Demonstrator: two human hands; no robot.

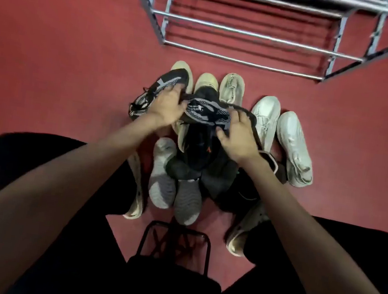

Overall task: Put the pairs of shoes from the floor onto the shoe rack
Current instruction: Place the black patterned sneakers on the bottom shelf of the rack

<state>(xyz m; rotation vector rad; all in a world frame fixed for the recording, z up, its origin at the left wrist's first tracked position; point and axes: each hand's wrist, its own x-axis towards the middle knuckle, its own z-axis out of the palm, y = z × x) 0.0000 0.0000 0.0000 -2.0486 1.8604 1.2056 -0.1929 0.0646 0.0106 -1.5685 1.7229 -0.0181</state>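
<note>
Several shoes lie in a heap on the red floor in front of me. My left hand (167, 107) grips a black and grey knit sneaker (161, 85) at the heap's left. My right hand (236, 135) holds its twin, a second black and grey sneaker (207, 114), lifted sideways over the pile's middle. Under them lie beige sneakers (231, 89), a black shoe (199, 147) and grey-soled shoes (163, 175). A white pair (285, 136) sits at the right. The metal shoe rack (252, 33) stands beyond the pile with bare bars.
My legs in dark trousers frame the lower view, with my feet in light shoes (240, 234) at both sides of the heap. A black metal stool frame (174, 243) stands between my knees. Red floor stretches to the left and right.
</note>
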